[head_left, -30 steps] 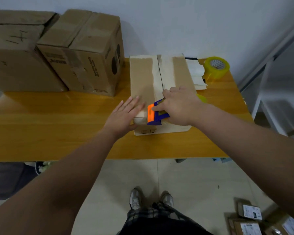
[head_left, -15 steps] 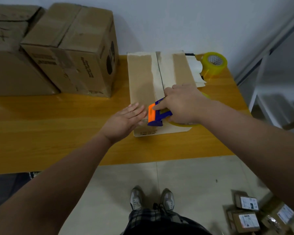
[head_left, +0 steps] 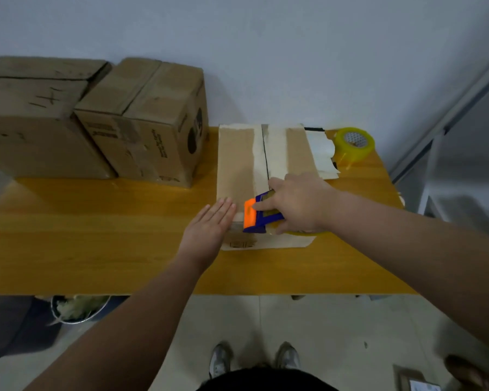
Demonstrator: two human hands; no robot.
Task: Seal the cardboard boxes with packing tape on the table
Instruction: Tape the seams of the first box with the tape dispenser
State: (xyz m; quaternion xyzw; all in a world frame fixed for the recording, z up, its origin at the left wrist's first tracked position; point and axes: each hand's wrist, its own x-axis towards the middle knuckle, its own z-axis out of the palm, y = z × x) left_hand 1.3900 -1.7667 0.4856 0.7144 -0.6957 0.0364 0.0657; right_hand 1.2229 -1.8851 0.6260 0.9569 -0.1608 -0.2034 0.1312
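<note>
Orange-and-blue plastic tape dispenser (head_left: 256,217) is grasped by the right grip (head_left: 299,204), fingers curled over its top. Its orange end pokes out to the left, at the near end of the flat brown cardboard box (head_left: 235,159). Just left of it, the left grip (head_left: 209,230) lies released, its straight fingers resting on the box's near left corner on the yellow wooden worktop (head_left: 96,235). Beyond the right grip, further right, stands a yellow packing-tape roll (head_left: 355,143). Two large brown cartons (head_left: 147,122) stand well to the left of both.
</note>
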